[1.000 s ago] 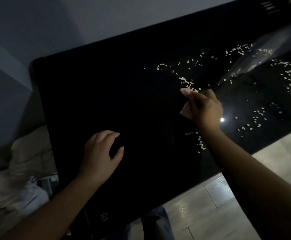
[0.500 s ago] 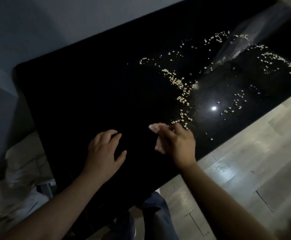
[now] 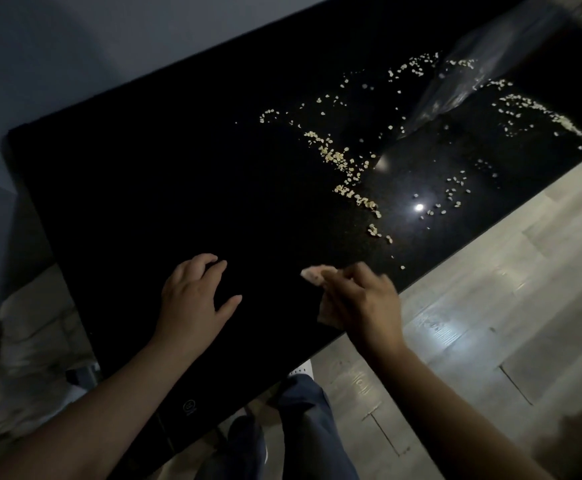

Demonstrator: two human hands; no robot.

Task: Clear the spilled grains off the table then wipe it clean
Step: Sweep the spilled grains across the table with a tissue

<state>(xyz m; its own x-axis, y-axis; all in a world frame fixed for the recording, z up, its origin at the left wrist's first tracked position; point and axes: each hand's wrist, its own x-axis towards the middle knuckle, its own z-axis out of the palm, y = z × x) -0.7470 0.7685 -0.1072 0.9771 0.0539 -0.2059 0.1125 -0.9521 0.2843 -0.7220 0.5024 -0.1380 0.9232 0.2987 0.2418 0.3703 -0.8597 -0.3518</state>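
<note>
— Hands?
— The right hand (image 3: 362,303) grips a cloth (image 3: 313,274) at the table (image 3: 144,168) edge, lower centre; the left hand (image 3: 192,299) rests there, fingers loose, holding nothing.
— Spill?
— The grains (image 3: 345,161) lie scattered upper right, around a bag (image 3: 473,81).

This is looking like a dim living space in someone's home. A glossy black table (image 3: 178,168) is standing close to a plain grey-blue wall (image 3: 75,46), pale wood-look planks are covering the floor (image 3: 490,323), and soft, pale rumpled fabric (image 3: 23,341) is lying heaped low beside the table's left end.
</note>
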